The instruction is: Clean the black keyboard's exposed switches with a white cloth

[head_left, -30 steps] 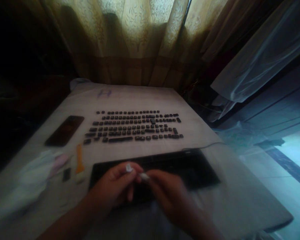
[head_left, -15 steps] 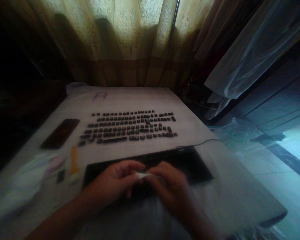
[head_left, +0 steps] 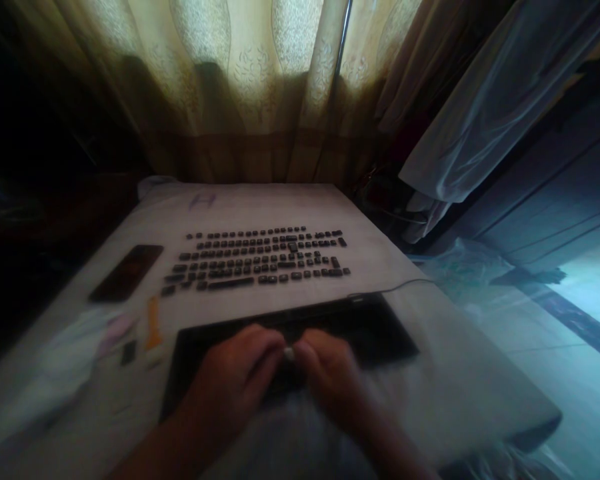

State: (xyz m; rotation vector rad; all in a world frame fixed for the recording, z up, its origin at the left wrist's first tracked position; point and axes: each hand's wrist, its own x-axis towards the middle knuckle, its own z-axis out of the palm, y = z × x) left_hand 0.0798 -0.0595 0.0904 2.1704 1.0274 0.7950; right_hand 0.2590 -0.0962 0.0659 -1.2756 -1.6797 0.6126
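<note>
Above the black keyboard base point(head_left: 370, 333), my left hand point(head_left: 240, 367) and my right hand point(head_left: 330, 367) meet fingertip to fingertip. Pinched between them is a small white piece point(head_left: 289, 354), mostly hidden by the fingers and too blurred to name. Both hands are closed. Beneath them the base lies across the near part of the table, its cable running off to the right. Farther back, loose black keycaps point(head_left: 230, 284) are laid out in rows like a keyboard layout.
On the left lie a dark phone point(head_left: 127, 272), an orange-handled tool point(head_left: 153, 323), a small dark block point(head_left: 129, 353) and a crumpled white cloth or bag point(head_left: 55, 367). The pale table's point(head_left: 455, 373) right edge drops to the floor. Curtains point(head_left: 250, 87) hang behind.
My fingers have drawn closer together, and less of the white piece shows between them. The view has shifted slightly; the keycaps and phone stay in place on the table.
</note>
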